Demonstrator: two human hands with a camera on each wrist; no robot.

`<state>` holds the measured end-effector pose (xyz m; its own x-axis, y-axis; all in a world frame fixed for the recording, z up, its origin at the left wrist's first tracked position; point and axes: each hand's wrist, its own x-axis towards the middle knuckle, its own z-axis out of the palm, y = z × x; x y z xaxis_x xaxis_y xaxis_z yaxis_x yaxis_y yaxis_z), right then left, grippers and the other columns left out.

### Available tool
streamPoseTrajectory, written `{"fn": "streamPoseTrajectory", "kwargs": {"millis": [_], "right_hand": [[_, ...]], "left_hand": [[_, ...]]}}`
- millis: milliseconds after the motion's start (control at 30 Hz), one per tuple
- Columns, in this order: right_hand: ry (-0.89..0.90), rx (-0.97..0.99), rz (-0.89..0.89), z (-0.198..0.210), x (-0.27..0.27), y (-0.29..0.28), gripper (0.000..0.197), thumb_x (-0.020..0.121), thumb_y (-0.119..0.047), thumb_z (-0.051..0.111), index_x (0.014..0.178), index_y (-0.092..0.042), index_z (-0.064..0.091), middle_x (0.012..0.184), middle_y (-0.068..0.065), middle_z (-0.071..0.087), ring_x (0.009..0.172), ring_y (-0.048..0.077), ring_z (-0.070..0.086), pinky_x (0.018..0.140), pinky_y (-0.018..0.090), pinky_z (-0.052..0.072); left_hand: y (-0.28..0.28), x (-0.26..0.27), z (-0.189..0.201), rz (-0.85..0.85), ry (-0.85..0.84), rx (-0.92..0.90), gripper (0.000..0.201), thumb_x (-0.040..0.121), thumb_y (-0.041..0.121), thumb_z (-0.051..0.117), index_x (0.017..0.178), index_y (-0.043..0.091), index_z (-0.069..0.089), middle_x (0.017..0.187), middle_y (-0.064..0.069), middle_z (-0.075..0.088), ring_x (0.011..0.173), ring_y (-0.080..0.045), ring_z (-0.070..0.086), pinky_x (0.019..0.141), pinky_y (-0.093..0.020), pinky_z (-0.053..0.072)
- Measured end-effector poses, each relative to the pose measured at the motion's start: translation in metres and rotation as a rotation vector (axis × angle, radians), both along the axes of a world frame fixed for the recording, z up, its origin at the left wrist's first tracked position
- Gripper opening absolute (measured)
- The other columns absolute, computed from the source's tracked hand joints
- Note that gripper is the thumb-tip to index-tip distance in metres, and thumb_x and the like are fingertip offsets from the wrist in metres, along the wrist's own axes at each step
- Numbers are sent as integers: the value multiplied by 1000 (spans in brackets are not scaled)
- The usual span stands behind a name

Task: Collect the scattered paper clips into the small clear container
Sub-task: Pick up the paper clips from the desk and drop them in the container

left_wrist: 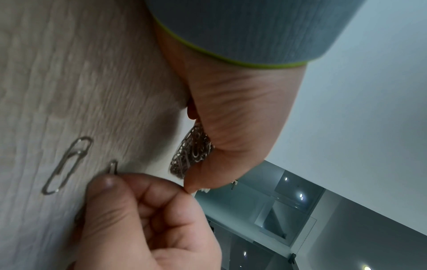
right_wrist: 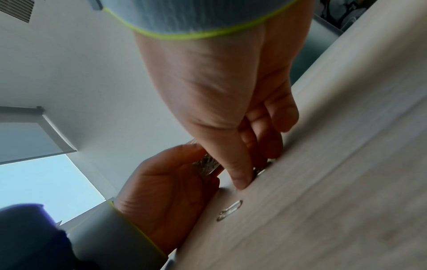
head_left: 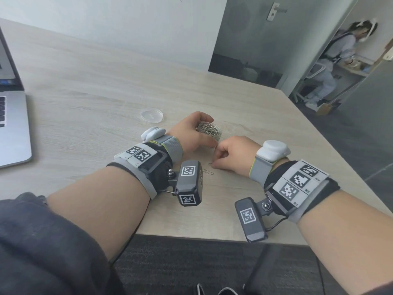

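Pale wood bench (head_left: 106, 81) carries a laptop (head_left: 10, 124) at its left edge. Left hand (head_left: 189, 133) grasps the clear container (head_left: 210, 130) full of clips; right hand (head_left: 234, 154) pinches one paper clip (left_wrist: 112, 167), another clip (head_left: 208, 171) lying just beside.

Both forearms are bare. A dark grey sleeve (head_left: 42, 241) is pushed up on the left arm. Each wrist wears a grey elastic band with a lime-green edge (head_left: 172, 146), a white rounded device (head_left: 153, 134), a black strap with white plates carrying black square-code markers (head_left: 297, 183), and a dark grey camera box (head_left: 189, 183) on a small metal bracket with a screw and a thin black cable (head_left: 276, 223).
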<state>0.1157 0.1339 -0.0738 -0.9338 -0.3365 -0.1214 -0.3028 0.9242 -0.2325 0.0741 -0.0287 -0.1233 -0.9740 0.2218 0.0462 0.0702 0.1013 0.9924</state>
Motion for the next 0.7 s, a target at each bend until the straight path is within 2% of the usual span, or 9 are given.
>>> {"fn": "streamPoseTrajectory", "kwargs": {"millis": [133,200,267,367,467,567,700], "right_hand": [[29,-12,-7,-4,3,-4,16,79,-40,73,78,-24,69,72,-12,61,77,13,60,67,26,44],[38,-43,-16,-5,4,-2,17,79,-41,72,78,-25,68,74,-11,61,77,12,59,66,27,43],[59,-88,-38,-5,5,2,13,81,-39,70,75,-27,67,75,-9,64,75,14,59,67,28,45],[47,-95,-66,0,7,6,16,81,-41,68,76,-26,69,76,-8,67,74,14,61,69,28,48],[-15,-82,-67,2,14,3,25,71,-50,76,79,-26,71,77,-10,69,75,7,63,69,27,49],[-14,-53,-35,3,20,-6,26,68,-44,79,84,-26,72,82,-11,69,79,9,63,72,27,51],[-14,14,16,6,20,-15,15,75,-33,76,88,-26,75,71,-18,60,82,10,61,73,24,48]], "left_hand": [[0,1,1,3,0,2,62,45,30,82,103,40,61,109,-4,71,85,-18,67,79,-33,57],[0,2,2,11,4,-2,58,52,26,81,106,37,60,106,-2,71,81,-16,65,73,-27,54],[0,2,2,15,2,-1,57,55,24,80,108,36,60,105,-1,71,81,-16,66,72,-26,54],[0,2,2,12,-5,6,56,55,22,80,104,37,60,103,-1,71,80,-17,66,73,-30,56],[1,1,2,18,3,-8,55,54,23,81,102,38,60,100,1,70,80,-16,65,77,-33,56],[-1,0,1,11,4,-15,54,54,25,81,102,39,60,100,2,70,84,-18,66,84,-37,57],[-1,1,3,7,10,-23,57,55,27,80,107,37,59,101,2,69,85,-18,65,85,-35,55]]}}
